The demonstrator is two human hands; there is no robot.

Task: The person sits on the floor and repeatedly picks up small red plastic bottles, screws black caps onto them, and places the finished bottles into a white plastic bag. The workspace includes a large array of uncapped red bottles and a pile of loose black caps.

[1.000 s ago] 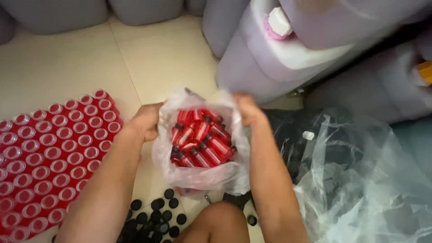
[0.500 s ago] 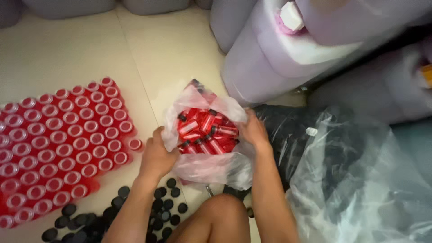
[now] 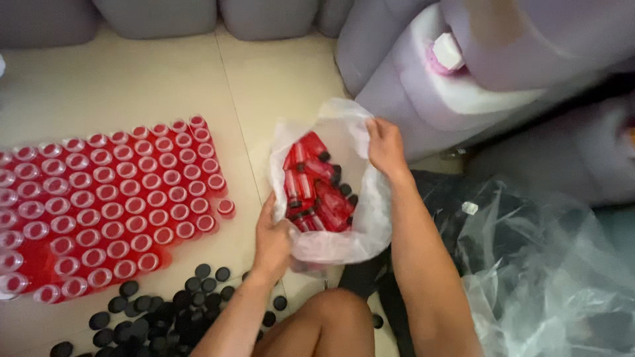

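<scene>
A clear plastic bag [image 3: 360, 235] sits on the floor between my arms, filled with several small red bottles [image 3: 311, 192] with black caps. My left hand [image 3: 274, 238] grips the bag's near left edge. My right hand [image 3: 385, 147] pinches the far right rim and holds it up, so the mouth of the bag is spread wide.
Rows of open-topped red bottles [image 3: 112, 205] stand on the tiled floor at left. Loose black caps [image 3: 155, 314] lie near my knee [image 3: 331, 324]. Large pale jugs [image 3: 463, 86] crowd the right, with crumpled clear plastic [image 3: 549, 264] over dark material below them.
My right hand rose from the bag's side to its far rim. My left hand moved in to the near edge, and the bag's mouth opened wider. The view shifted left.
</scene>
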